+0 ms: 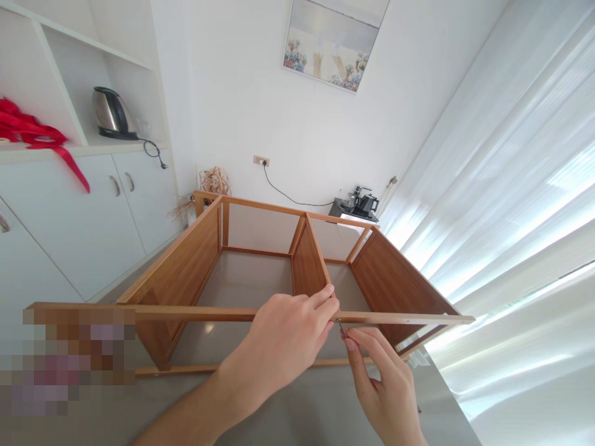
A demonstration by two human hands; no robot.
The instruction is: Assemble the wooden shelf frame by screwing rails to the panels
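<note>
A wooden shelf frame with side panels and a middle panel stands in front of me. My left hand is closed around the near top rail, where it meets the middle panel. Just right of it, my right hand pinches a small thin metal hex key between thumb and fingers. The key's upper end is at the near face of the rail, close to my left fingertips. Whether it sits in a bolt head is too small to tell.
White cabinets with an electric kettle and red ribbon stand at the left. Behind the frame are dried plants and a black tea stand. White curtains hang at the right. A blurred patch covers the lower left.
</note>
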